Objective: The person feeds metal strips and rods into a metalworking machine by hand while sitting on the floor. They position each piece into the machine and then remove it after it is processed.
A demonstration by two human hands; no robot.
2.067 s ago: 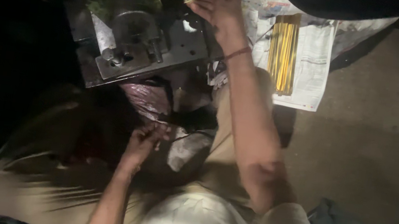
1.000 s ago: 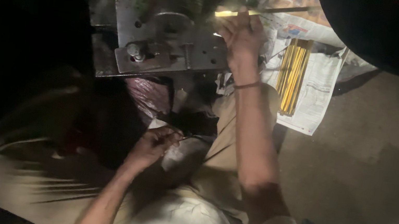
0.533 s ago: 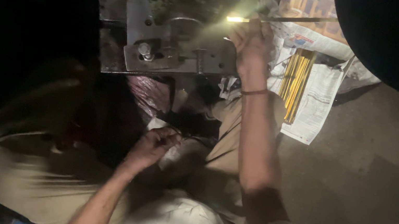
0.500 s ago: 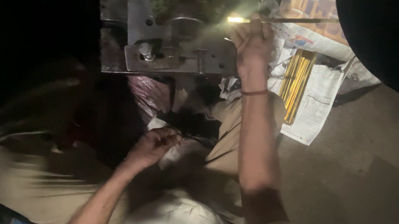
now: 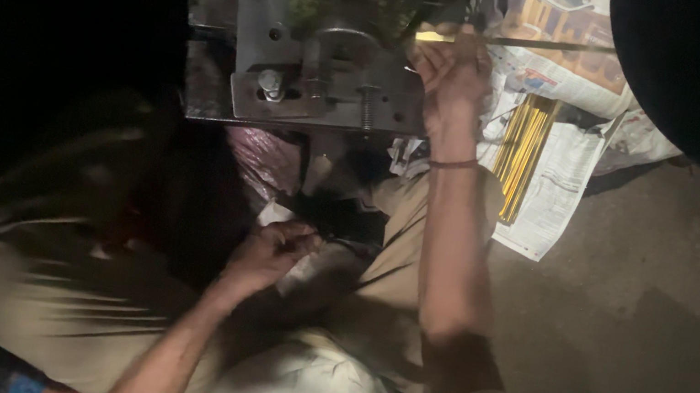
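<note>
Gripping the thin yellow rod (image 5: 484,39) in my right hand (image 5: 451,78) at the far metal press (image 5: 325,54); left hand (image 5: 267,254) clenched near lap; rod could slip and jam.

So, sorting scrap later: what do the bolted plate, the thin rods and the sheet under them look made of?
Bolted plate: likely steel, dull grey with glare. Thin rods: probably brass, bright yellow and shiny, though coated metal is possible. Sheet: printed newspaper, creased and matte.

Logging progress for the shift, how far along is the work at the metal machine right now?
Done: none visibly finished. In hand: the right hand holds a thin yellow rod at the grey metal machine; the left hand rests in the lap. Left: a bundle of yellow rods waits on newspaper.
</note>
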